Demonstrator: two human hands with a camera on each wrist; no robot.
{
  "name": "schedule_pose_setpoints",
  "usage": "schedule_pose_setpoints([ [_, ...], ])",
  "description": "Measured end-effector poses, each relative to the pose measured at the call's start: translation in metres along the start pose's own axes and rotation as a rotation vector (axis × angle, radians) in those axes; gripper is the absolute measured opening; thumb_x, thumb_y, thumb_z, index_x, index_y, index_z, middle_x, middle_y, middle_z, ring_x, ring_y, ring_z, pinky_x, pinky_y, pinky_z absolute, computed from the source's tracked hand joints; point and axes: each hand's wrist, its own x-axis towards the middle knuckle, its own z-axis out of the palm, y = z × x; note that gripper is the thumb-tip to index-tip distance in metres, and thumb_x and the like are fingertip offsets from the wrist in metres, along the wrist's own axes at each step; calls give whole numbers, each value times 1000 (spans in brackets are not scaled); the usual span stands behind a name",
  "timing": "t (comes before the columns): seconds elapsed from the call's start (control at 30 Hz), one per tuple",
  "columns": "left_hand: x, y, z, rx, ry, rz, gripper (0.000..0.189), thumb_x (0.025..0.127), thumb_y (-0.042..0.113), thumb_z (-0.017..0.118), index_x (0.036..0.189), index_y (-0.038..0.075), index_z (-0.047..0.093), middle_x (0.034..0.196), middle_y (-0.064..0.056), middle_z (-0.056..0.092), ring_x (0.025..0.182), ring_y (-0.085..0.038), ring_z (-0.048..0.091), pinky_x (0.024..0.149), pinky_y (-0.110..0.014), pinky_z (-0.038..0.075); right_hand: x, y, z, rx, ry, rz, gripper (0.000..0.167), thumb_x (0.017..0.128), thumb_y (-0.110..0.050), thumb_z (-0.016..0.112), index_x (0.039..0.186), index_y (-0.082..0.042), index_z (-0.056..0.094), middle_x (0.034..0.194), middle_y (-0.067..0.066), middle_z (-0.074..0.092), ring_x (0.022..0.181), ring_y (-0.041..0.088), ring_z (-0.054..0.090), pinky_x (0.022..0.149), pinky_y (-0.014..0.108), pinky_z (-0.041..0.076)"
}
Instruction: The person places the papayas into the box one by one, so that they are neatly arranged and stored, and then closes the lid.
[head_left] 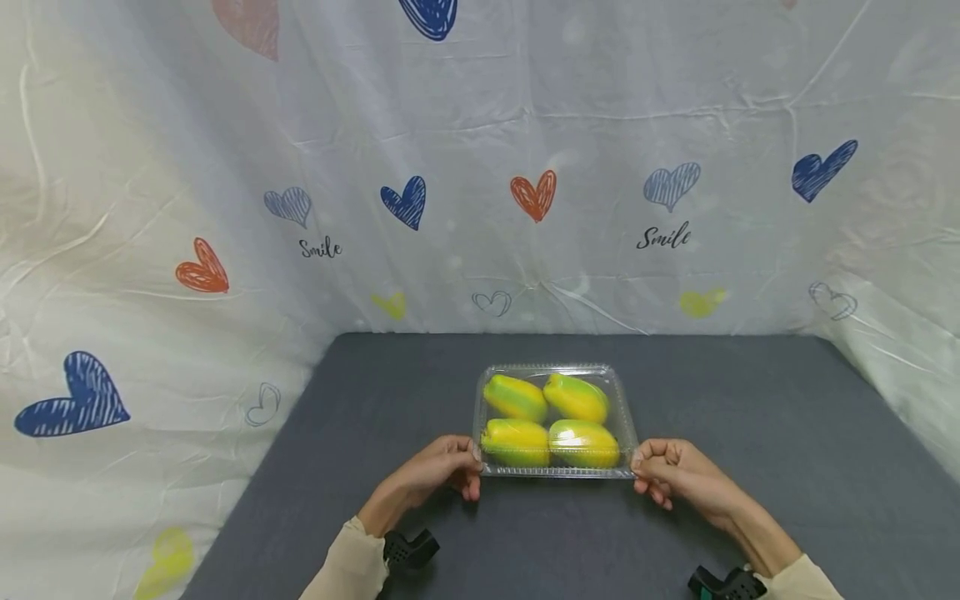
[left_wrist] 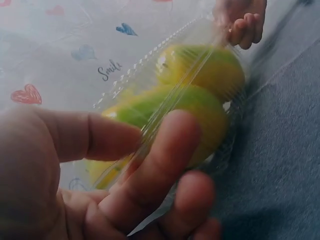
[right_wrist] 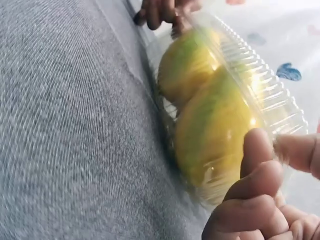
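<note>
A clear plastic clamshell box (head_left: 555,473), its lid down, holds several plump yellow-green fruits (head_left: 581,443) laid in two rows. At its near left corner my left hand (head_left: 444,467) pinches the rim between thumb and fingers. The near right corner is gripped the same way by my right hand (head_left: 682,477). In the left wrist view, the thumb and index finger (left_wrist: 175,142) meet on the rim, with the fruits showing through the plastic behind. The right wrist view has the fingertips (right_wrist: 257,150) at the box's other end, and the underside of the box close over the cloth.
Dark grey cloth covers the table (head_left: 405,375) under the box. A pale curtain (head_left: 465,125) printed with hearts and the word "Smile" hangs behind the table and along its sides. Each wrist wears a black strap (head_left: 411,550) beside a beige sleeve.
</note>
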Motion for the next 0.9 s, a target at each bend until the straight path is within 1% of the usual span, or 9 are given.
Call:
schedule_pose_setpoints([
  [0.13,-2,2,-3,2,-56,0,11,99,13,56,87,11,57,66,4,69,61,-9,64,64,-26,56,-1,-1,-2,-27,-15,-17,14,105,-11,51,99,-4,60,83,-3,72,62,3,61,54,21,52],
  [0.3,-4,4,-5,16,-96,14,11,99,15,57,90,10,58,68,3,68,63,-10,64,65,-27,56,-1,0,-6,-56,-42,10,16,106,-12,51,99,-1,60,83,-1,72,63,5,62,55,24,54],
  [0.37,-4,4,-6,26,-105,15,11,99,16,57,90,10,58,68,2,68,63,-11,64,66,-28,56,-2,0,-7,-58,-64,17,17,106,-12,50,100,0,60,85,0,73,65,5,63,56,25,55],
  [0.53,-6,4,-8,41,-121,9,13,99,18,59,88,10,59,68,2,67,64,-12,63,66,-28,56,-3,-1,-9,-51,-122,2,17,107,-12,47,104,-1,59,90,2,74,69,7,66,58,27,56],
  [0.73,-7,4,-8,59,-140,10,14,99,17,59,86,10,59,69,3,68,65,-11,64,66,-27,57,-4,-1,-9,-41,-121,8,17,108,-12,47,105,-2,60,92,3,74,71,7,66,60,26,57],
  [0.9,-8,4,-11,59,-151,17,14,99,19,60,89,9,59,70,2,67,65,-11,64,66,-27,56,-3,-1,-9,-43,-118,38,18,108,-15,47,106,-2,60,93,3,74,72,8,67,61,27,57],
])
